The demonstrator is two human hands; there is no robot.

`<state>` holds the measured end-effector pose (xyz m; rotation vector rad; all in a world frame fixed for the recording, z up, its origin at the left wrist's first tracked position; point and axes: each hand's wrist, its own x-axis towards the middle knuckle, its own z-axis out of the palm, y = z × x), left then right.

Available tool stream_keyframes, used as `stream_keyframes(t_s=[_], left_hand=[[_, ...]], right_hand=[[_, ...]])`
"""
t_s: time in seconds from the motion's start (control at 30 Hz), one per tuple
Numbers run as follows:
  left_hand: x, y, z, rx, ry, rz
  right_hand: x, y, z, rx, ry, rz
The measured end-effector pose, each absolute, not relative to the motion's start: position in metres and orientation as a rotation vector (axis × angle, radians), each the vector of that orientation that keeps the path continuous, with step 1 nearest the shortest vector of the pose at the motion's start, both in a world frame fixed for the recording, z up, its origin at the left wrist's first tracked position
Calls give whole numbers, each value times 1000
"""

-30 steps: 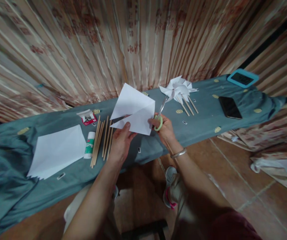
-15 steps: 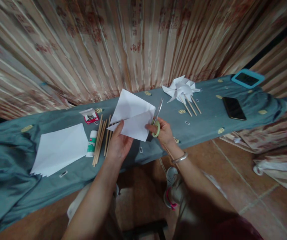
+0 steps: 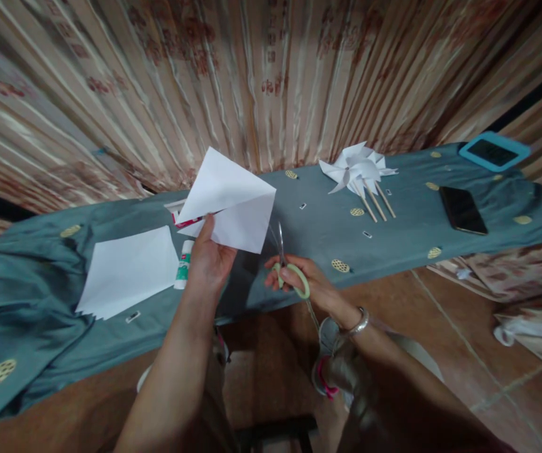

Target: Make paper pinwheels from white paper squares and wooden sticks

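The left hand [image 3: 212,261] pinches the slit paper [image 3: 247,217], seemingly to steady it; right of the paper, the right hand [image 3: 317,284] holds scissors [image 3: 281,245] by their loops [image 3: 304,283].

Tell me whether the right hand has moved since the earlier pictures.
Yes. Judged against the paper pinwheels, the right hand, holding the scissors, has moved left and closer to the person's body.
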<state>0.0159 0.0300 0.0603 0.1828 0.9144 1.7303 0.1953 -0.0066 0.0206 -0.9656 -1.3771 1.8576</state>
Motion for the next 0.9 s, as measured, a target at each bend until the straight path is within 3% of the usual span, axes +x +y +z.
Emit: stream_keyframes(t_s=[0.13, 0.9], left_hand=[[8, 32, 59, 247, 880, 1756], [28, 28, 64, 99, 848, 1672]], right_hand=[[193, -21, 12, -939, -1499, 1965], [191, -12, 8, -976, -1561, 1897]])
